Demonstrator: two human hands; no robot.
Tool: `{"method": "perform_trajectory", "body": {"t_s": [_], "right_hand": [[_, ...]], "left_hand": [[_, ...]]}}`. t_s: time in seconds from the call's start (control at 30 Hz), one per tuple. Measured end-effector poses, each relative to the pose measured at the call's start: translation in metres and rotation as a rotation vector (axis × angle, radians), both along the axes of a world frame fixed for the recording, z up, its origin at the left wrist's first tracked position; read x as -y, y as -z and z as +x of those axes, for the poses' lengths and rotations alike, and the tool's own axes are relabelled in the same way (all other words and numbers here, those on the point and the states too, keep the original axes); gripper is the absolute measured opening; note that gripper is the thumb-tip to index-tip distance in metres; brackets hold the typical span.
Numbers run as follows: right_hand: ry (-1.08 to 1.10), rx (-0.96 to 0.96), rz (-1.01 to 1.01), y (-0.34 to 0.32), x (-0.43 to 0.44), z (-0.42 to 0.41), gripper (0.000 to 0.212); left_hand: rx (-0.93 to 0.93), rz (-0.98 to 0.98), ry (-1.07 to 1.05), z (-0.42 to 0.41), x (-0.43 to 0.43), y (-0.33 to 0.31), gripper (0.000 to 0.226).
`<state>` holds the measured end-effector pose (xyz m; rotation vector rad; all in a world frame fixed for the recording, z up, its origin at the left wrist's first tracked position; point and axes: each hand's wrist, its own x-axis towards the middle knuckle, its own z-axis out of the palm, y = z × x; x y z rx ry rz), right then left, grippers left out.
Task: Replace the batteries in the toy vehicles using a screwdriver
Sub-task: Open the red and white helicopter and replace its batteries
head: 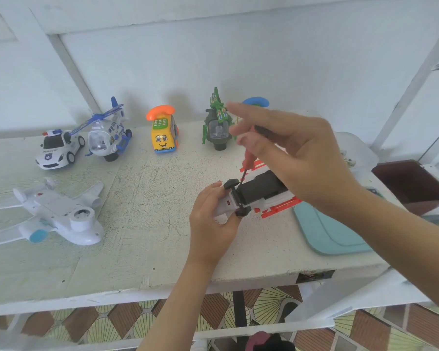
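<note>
Back from the table [137, 282] edge, the left hand [211, 224] grips the upturned toy truck [259, 191], the right hand [297, 153] pinches the screwdriver [246, 160]; the contents of the maroon box [411, 186] cannot be made out.

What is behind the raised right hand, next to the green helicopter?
Only a blue handset shows above the right hand; whatever it sits on is covered by that hand.

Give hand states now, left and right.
Left hand: holding the upturned white-and-red plastic toy vehicle.
Right hand: pinching the red-handled screwdriver.
</note>
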<state>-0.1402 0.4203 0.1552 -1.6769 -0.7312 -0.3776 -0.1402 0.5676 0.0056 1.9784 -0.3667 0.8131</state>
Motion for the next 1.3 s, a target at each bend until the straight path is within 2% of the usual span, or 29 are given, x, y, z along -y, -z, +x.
{"method": "perform_trajectory", "body": {"t_s": [0.03,0.13,0.17,0.27,0.33,0.4,0.47,0.57,0.67,0.77,0.9,1.0,1.03,1.1,1.2,1.3], "right_hand": [[0.051,0.014,0.009,0.001,0.0,0.001,0.031],[0.241,0.164,-0.142,0.003,0.001,0.005,0.027],[0.235,0.173,-0.156,0.003,0.001,0.006,0.03],[0.043,0.025,-0.082,-0.003,0.001,0.005,0.038],[-0.034,-0.05,-0.032,-0.007,0.001,0.003,0.036],[-0.019,-0.065,0.033,-0.009,0.0,0.003,0.032],[0.106,-0.001,0.006,-0.006,0.0,0.006,0.025],[0.274,0.212,-0.192,-0.001,0.0,0.01,0.024],[0.074,0.088,-0.146,-0.003,0.001,0.009,0.036],[-0.043,-0.013,-0.057,-0.01,0.003,0.008,0.035],[0.095,-0.008,-0.012,-0.008,0.003,0.011,0.024],[0.246,0.175,-0.205,-0.004,0.005,0.014,0.024],[0.225,0.193,-0.235,-0.004,0.006,0.015,0.029],[0.053,0.067,-0.206,-0.008,0.006,0.015,0.039],[-0.133,-0.031,-0.149,-0.014,0.007,0.014,0.037],[-0.01,-0.003,-0.083,-0.012,0.006,0.015,0.028]], "left_hand": [[-0.001,0.001,0.003,0.0,0.0,0.0,0.048],[-0.006,0.005,0.002,0.001,-0.001,0.001,0.046],[-0.008,0.008,-0.002,0.001,-0.001,0.001,0.047],[0.002,0.014,-0.008,0.001,-0.001,0.003,0.048],[0.001,0.011,-0.009,0.002,-0.001,0.003,0.046],[-0.009,0.007,-0.013,0.002,-0.001,0.003,0.045],[-0.009,0.007,-0.02,0.001,0.0,0.002,0.042],[-0.009,0.005,-0.015,0.001,0.001,0.001,0.042],[-0.011,0.011,-0.012,0.001,0.0,0.002,0.042],[-0.01,0.012,-0.012,0.001,0.0,0.002,0.042],[-0.014,0.012,-0.018,0.001,0.0,0.003,0.043],[-0.022,0.009,-0.013,0.001,0.0,0.002,0.043],[-0.025,0.01,-0.014,0.001,0.0,0.002,0.043],[-0.033,0.012,-0.016,0.002,0.0,0.002,0.042],[-0.029,0.009,-0.021,0.002,0.0,0.002,0.042],[-0.03,0.005,-0.02,0.001,0.001,0.001,0.042]]}}
